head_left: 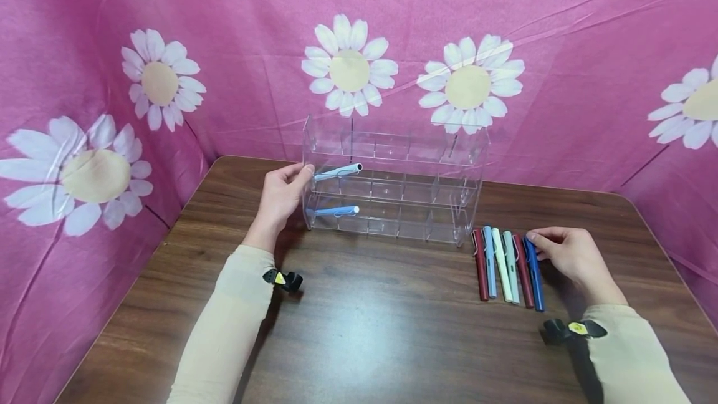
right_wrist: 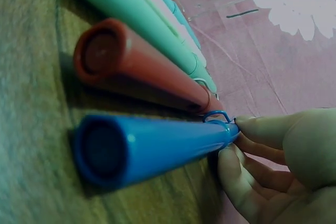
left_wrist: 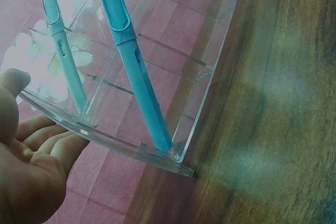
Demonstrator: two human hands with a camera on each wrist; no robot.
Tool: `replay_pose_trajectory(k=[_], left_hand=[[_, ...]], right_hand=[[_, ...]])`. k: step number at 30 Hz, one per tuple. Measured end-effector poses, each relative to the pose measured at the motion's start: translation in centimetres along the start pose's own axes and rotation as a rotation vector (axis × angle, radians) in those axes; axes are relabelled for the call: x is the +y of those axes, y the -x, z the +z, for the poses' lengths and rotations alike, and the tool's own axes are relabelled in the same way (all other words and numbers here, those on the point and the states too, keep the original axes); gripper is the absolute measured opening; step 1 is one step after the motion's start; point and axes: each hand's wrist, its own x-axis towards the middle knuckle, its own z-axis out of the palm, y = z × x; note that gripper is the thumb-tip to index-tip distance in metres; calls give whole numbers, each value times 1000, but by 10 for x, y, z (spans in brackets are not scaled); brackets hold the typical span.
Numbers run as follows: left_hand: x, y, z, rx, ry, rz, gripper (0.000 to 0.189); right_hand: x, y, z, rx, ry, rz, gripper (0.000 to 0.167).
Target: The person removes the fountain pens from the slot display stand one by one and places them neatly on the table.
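Observation:
My left hand (head_left: 280,197) grips the left side panel of a clear acrylic rack (head_left: 384,227), thumb on one face and fingers behind. Inside the rack's left end, a pale blue pen (head_left: 338,172) leans in the middle tier. Below it a blue pen (head_left: 335,211) leans in the bottom tier. To the right of the rack, my right hand (head_left: 573,259) pinches a dark blue pen (right_wrist: 152,148) near its clip end between thumb and fingers. The other end of that pen lies at the tabletop. A dark red pen (right_wrist: 147,69) lies just beside it.
Left of those two pens lie a light green pen (head_left: 511,267), a cream-green pen (head_left: 502,265), a blue pen (head_left: 490,262) and another dark red pen (head_left: 480,265), side by side on the wooden table (head_left: 359,329). A pink flowered cloth (head_left: 252,48) hangs behind.

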Motion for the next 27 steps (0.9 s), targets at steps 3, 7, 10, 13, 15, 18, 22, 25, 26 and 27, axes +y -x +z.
replay_pose_trajectory(k=[3, 7, 10, 13, 15, 18, 22, 25, 26, 27], left_hand=[[0, -1, 0, -1, 8, -1, 48], [0, -1, 0, -3, 16, 0, 49], [0, -1, 0, -3, 18, 1, 49], [0, -1, 0, -2, 19, 2, 48], [0, -1, 0, -3, 22, 5, 48], [0, -2, 1, -3, 28, 3, 49], [-1, -1, 0, -1, 31, -1, 49], [-1, -1, 0, 0, 28, -2, 49], [-1, -1, 0, -1, 25, -2, 49], [-1, -1, 0, 0, 28, -3, 49]], right_hand=[[-2, 0, -1, 6, 34, -10, 47], [-3, 0, -1, 13, 58, -10, 46], [-3, 0, -1, 15, 66, -3, 46], [-4, 0, -1, 15, 67, 3, 48], [-4, 1, -2, 14, 67, 3, 48], [-4, 2, -3, 12, 67, 4, 50], [-2, 4, -3, 18, 39, -1, 49], [-1, 7, -3, 43, -3, -1, 46], [-1, 8, -3, 54, -18, 0, 45], [-2, 9, -3, 64, -37, 1, 45]])
